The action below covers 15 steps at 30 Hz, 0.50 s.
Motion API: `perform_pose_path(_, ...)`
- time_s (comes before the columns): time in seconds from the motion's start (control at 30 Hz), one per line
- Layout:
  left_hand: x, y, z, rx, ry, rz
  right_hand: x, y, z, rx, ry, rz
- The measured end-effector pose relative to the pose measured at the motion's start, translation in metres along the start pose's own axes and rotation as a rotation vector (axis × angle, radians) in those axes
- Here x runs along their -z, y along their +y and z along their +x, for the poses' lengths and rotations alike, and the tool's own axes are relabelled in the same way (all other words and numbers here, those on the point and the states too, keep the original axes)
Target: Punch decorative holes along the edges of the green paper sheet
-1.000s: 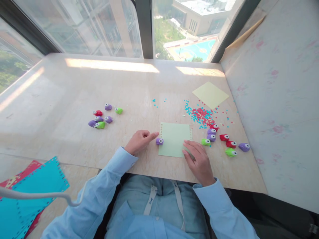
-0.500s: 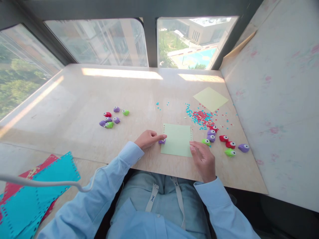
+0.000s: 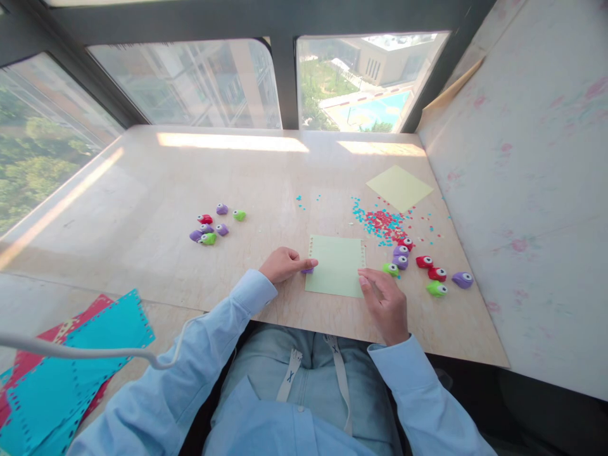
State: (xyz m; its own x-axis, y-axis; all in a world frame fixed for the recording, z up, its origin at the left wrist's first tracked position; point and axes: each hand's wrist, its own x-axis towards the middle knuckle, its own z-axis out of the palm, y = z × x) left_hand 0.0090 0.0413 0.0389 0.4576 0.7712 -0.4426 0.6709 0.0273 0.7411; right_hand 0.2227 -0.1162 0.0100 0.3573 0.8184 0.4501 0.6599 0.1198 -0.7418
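A pale green sheet of paper (image 3: 335, 266) lies in front of me, with rows of small punched holes along its left and right edges. At its left edge my left hand (image 3: 286, 264) is closed on a small purple craft punch (image 3: 308, 271), thumb on top; the punch is mostly hidden by the thumb and sits at the paper's edge. My right hand (image 3: 386, 303) pinches the paper's right edge between thumb and fingertips.
Several coloured craft punches (image 3: 437, 274) stand at the right, another group (image 3: 208, 238) at the left. Red and blue confetti (image 3: 380, 221) lies near a yellow sheet (image 3: 399, 188). Punched blue sheets (image 3: 109, 329) and a white cable (image 3: 95, 350) are at lower left. A papered wall (image 3: 532, 190) bounds the right.
My left thumb has pressed down, and less of the purple punch shows beneath it. The paper and right hand stay nearly in place; the view has shifted slightly.
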Motion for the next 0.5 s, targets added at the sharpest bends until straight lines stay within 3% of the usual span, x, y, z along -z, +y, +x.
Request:
perform_pose_path(0.27, 0.005, 0.011, 0.006, 0.006, -0.110, 0.099, 0.000, -0.002, 0.000, 0.002, 0.006, 0.001)
perform_pose_path(0.5, 0.005, 0.035, 0.005, 0.105, -0.143, 0.266, -0.001, 0.001, -0.001, 0.018, 0.016, -0.001)
